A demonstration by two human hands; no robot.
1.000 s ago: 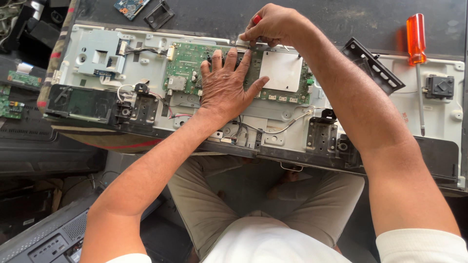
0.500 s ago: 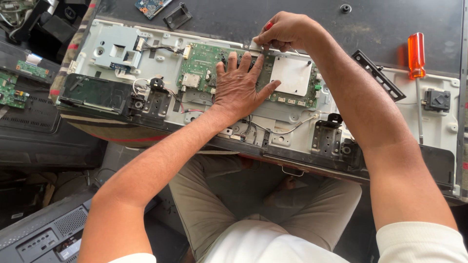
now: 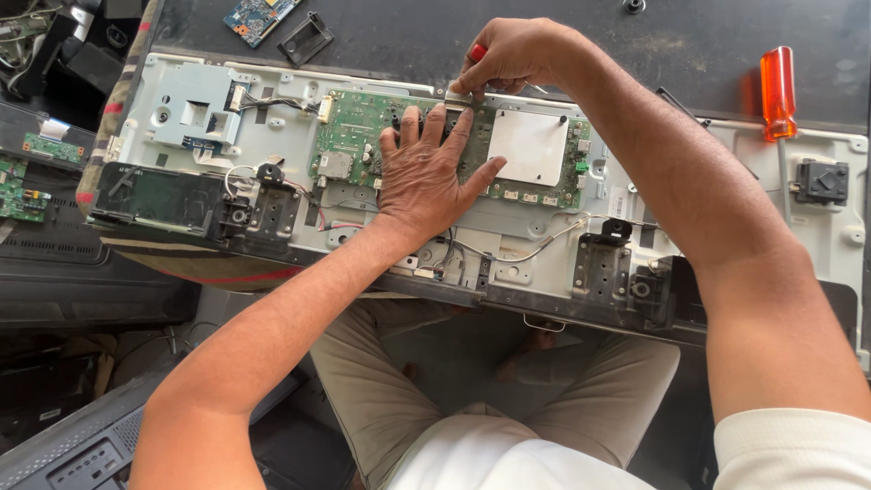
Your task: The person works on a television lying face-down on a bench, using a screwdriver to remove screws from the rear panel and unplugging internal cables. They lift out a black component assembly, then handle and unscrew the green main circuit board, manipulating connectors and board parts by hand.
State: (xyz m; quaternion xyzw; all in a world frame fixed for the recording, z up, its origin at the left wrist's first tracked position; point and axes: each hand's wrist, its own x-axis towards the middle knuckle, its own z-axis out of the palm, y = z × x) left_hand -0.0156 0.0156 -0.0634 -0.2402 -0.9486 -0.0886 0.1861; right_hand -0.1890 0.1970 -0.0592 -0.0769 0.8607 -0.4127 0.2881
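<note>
1. My left hand (image 3: 426, 177) lies flat, fingers spread, on the green circuit board (image 3: 363, 136) in the white chassis (image 3: 272, 109).
2. My right hand (image 3: 513, 56) grips a red-handled tool (image 3: 476, 53) at the board's top edge.
3. Risk: a tool slip could gouge components.

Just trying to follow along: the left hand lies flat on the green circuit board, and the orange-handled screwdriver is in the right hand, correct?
Not quite. In the head view the orange-handled screwdriver lies unheld on the panel, off to the right. The right hand grips a red-tipped tool instead. The left hand does lie flat on the green circuit board.
</note>
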